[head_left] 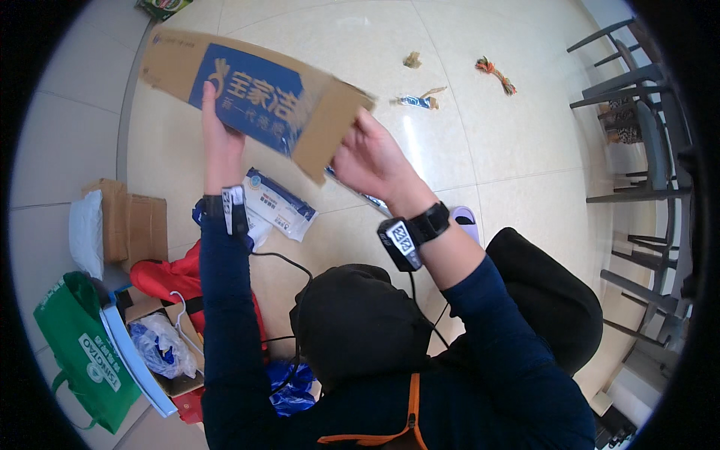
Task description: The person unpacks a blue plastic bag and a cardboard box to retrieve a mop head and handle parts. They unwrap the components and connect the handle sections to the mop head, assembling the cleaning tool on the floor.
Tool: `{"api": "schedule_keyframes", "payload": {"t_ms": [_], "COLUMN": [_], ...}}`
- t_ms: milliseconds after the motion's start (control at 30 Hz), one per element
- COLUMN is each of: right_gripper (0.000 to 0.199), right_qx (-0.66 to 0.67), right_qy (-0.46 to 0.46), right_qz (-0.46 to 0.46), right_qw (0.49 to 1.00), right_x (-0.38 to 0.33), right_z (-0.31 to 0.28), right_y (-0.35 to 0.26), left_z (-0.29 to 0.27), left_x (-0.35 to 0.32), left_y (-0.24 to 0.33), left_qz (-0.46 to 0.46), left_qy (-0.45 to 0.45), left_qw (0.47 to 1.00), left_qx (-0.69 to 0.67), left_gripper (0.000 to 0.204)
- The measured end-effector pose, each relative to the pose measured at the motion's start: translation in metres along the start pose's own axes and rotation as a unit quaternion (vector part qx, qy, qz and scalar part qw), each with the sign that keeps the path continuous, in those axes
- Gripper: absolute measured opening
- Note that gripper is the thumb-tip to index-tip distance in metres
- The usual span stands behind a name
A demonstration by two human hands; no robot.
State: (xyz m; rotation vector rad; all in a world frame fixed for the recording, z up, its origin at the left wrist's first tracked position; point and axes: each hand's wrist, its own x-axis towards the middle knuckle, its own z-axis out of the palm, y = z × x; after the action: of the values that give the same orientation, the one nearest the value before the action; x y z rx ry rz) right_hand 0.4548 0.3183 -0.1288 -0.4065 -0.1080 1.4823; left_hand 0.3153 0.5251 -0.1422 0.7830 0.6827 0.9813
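Up in front of me is a long, flat brown cardboard box (319,139) with a blue printed panel, tilted down toward the right. My left hand (223,150) grips its lower edge, thumb on the printed face and the other fingers hidden behind. At the box's right end my right hand (373,161) is closed with its fingertips on the edge; part of its grip is hidden. A white and blue plastic packet (279,204) lies on the floor below the box. Near it, a narrow blue strip (367,196) is partly covered by my right hand.
Scraps of torn packaging (418,100) and a knotted rope (496,76) lie on the tiled floor (525,150) ahead. Grey chairs (649,142) line the right side. At left are small cartons (146,229), a red bag (176,274), a green bag (86,352) and an open box (184,386).
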Motion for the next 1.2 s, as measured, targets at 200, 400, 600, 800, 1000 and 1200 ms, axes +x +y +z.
{"api": "schedule_keyframes", "payload": {"t_ms": [200, 400, 600, 800, 1000, 1200], "right_gripper": [0.042, 0.031, 0.040, 0.036, 0.035, 0.035], "right_qx": [-0.182, -0.436, -0.155, -0.206, -0.210, -0.225], "right_qy": [-0.003, 0.027, 0.052, 0.201, 0.143, 0.144], "right_qz": [0.053, 0.040, -0.047, 0.033, 0.026, 0.062], "right_qw": [0.982, 0.899, 0.985, 0.957, 0.967, 0.962], "right_x": [0.011, 0.000, -0.020, -0.032, -0.026, -0.024], "right_z": [-0.010, 0.001, 0.021, 0.014, 0.007, -0.007], "right_y": [-0.007, -0.022, 0.005, 0.005, 0.008, 0.004], "left_z": [-0.021, -0.008, 0.007, -0.001, -0.005, -0.008], "left_x": [-0.008, -0.027, -0.035, -0.041, -0.041, -0.049], "left_y": [0.006, 0.014, 0.021, 0.026, 0.030, 0.013], "left_qz": [-0.017, 0.008, -0.015, -0.007, -0.040, -0.069], "left_qy": [0.009, -0.047, -0.076, -0.091, -0.109, -0.065], "left_qw": [1.000, 0.995, 0.997, 0.995, 0.993, 0.995], "left_qx": [-0.020, 0.085, 0.022, 0.037, 0.021, 0.014], "left_gripper": [0.058, 0.061, 0.058, 0.053, 0.049, 0.049]}}
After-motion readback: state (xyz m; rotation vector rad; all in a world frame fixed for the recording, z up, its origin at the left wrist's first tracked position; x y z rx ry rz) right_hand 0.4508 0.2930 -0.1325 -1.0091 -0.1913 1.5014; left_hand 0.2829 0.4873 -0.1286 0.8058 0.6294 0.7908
